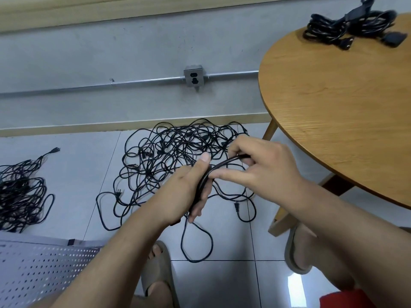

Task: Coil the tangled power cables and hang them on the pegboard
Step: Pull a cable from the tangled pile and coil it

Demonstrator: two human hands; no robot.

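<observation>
Head view: cable (224, 162) being coiled, mid-frame.
Left grip (191, 190): clenched round its loops.
Right grip (264, 165): pinching its strand.
Done: one coiled bundle (347, 27) laid on worktop (333, 107), upper right.
Remaining: tangled pile (169, 152), centre; second pile (20, 196), left; pegboard (40, 270), lower left, judged unused.

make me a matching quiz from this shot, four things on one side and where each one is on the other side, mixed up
Things
1. cable bundle
2. cable tangle
3. pegboard
4. socket

Places
a. on the grey wall
b. lower left corner of the view
c. on the round wooden table
d. on the floor, middle of the view

Pairs: 1-c, 2-d, 3-b, 4-a
</observation>
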